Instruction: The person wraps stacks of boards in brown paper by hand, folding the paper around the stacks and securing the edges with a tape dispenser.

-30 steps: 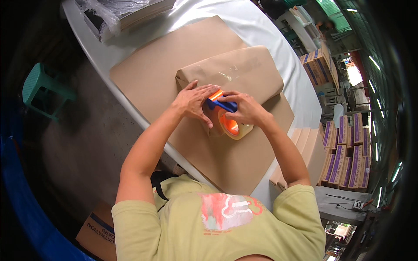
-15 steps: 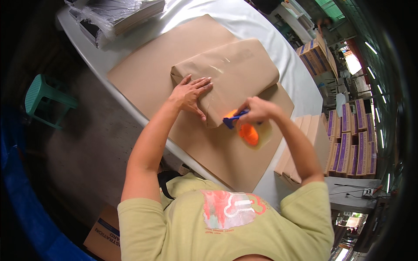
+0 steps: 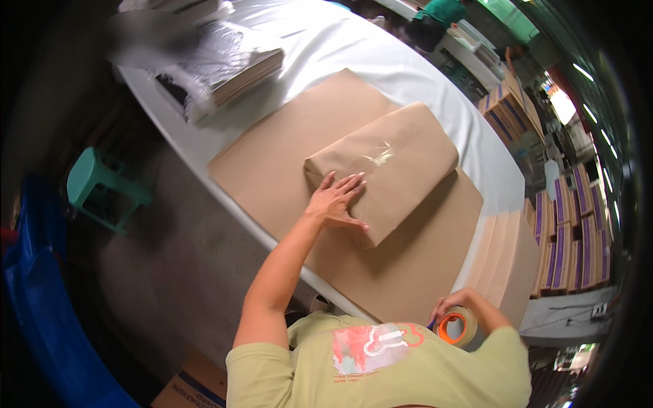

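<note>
A person's left hand [image 3: 338, 204], fingers spread and gripping nothing, rests on the lower-left end of a paper-wrapped package [image 3: 401, 163] at mid-frame, its long axis running toward the upper right. The right hand [image 3: 454, 300], farther off at lower right, grasps a tape dispenser [image 3: 469, 326].

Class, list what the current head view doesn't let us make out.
All in the head view:
Contents of the brown parcel: hidden by its wrapping.
Blue part of the tape dispenser: mostly hidden by the right hand.
Lower-left carton: cut off by bottom edge.
</note>
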`<state>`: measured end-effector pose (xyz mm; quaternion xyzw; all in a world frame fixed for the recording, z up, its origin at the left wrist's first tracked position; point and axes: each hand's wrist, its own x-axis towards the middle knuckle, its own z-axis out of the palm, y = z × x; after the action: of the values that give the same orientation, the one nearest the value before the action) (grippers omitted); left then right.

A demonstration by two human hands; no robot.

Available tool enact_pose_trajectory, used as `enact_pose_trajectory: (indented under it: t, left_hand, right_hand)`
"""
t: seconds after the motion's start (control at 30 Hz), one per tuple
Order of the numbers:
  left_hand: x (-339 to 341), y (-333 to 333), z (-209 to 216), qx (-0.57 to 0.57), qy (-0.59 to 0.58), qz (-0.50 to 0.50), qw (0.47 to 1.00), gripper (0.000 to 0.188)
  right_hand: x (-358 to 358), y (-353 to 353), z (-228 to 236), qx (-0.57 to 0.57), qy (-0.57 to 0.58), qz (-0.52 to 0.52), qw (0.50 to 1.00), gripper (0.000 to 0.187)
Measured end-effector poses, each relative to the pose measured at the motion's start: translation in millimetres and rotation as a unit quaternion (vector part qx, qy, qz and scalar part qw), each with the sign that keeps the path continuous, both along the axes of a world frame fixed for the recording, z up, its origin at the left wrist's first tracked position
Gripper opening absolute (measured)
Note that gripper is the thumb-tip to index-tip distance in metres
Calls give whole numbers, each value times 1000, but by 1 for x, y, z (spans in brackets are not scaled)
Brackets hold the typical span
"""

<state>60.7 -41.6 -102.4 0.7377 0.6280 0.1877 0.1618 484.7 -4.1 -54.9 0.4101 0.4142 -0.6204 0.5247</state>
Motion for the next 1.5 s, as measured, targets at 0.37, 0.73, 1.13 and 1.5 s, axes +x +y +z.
enact_pose_trajectory:
  t: [0.37, 0.73, 1.13, 1.5]
  left_hand:
    - [20, 26, 12, -87, 124, 162, 975, 78]
    - [-52, 95, 8, -104, 37, 195, 975, 74]
    - [-88, 132, 2, -133, -112, 77, 982, 67]
    - [-117, 221, 19, 48, 103, -135, 984, 59]
  right_hand:
    - [83, -164, -86, 408, 295, -783, 364, 53]
    - [6, -120, -7, 779, 128, -389, 475, 35]
    - [-295, -51, -64, 493, 58, -760, 419, 85]
    - [-467, -2, 23, 246, 524, -110, 808, 60]
